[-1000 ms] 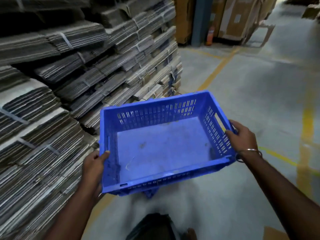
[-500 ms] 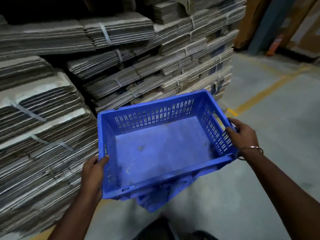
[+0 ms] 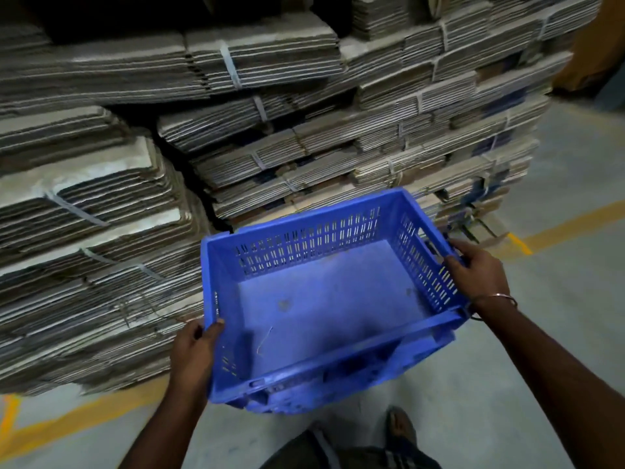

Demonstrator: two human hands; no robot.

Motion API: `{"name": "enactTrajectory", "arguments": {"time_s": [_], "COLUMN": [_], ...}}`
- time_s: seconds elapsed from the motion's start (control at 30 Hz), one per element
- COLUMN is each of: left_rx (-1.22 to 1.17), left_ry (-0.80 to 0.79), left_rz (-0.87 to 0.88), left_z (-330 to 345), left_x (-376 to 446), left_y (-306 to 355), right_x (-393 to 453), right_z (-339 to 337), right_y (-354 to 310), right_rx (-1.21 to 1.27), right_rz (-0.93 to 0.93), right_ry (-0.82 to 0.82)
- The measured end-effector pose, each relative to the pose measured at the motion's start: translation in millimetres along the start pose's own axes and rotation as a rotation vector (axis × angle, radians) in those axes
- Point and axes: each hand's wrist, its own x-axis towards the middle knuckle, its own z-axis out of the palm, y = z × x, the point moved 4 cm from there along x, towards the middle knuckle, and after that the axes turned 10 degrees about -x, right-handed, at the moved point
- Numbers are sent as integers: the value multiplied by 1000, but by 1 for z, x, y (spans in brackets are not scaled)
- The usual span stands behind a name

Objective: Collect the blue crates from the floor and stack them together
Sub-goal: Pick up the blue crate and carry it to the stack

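Observation:
I carry an empty blue crate (image 3: 324, 299) with slotted walls in front of me, its open top facing up. My left hand (image 3: 198, 346) grips its near left rim. My right hand (image 3: 477, 272), with a metal bangle at the wrist, grips the right wall at the handle slot. Directly under the held crate a second blue crate (image 3: 338, 384) shows at the near edge, blurred; whether the two touch I cannot tell.
Tall stacks of strapped flat cardboard (image 3: 236, 147) fill the left and back, close behind the crate. Grey concrete floor (image 3: 558, 333) with yellow lines (image 3: 554, 228) lies to the right and at the front left. My foot in a sandal (image 3: 402, 424) is below the crate.
I have turned left toward the cardboard stacks, still holding the crate with both hands. The crate beneath has come more fully under the held one.

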Motion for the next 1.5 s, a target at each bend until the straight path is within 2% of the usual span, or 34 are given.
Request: {"name": "enactTrajectory", "arguments": {"time_s": [0.17,0.33,0.57,0.7,0.97,1.2,1.37,1.5], "left_rx": [97,175,252,221,45,-44,-65,-140], "left_ry": [52,201,241,225,164,111,3,13], "left_rz": [-26,-44,-12,-20,34,-68,-38,-112], "left_z": [14,21,27,32,27,12,12,12], "left_x": [-4,-13,-29,-56,-74,-81,-81,-93], "left_y": [-14,-27,-34,-55,-61,-77,-65,-67], "right_x": [27,28,23,8,-35,-50,-46,-51], "right_z": [4,6,8,13,10,14,23,23], "right_y": [1,7,28,51,67,76,83,86], "right_rx": [61,123,173,177,406,396,423,401], "right_rz": [-43,-99,-170,-38,144,230,250,242], "right_ry": [-61,-123,-245,-304,-225,-262,-293,-308]}}
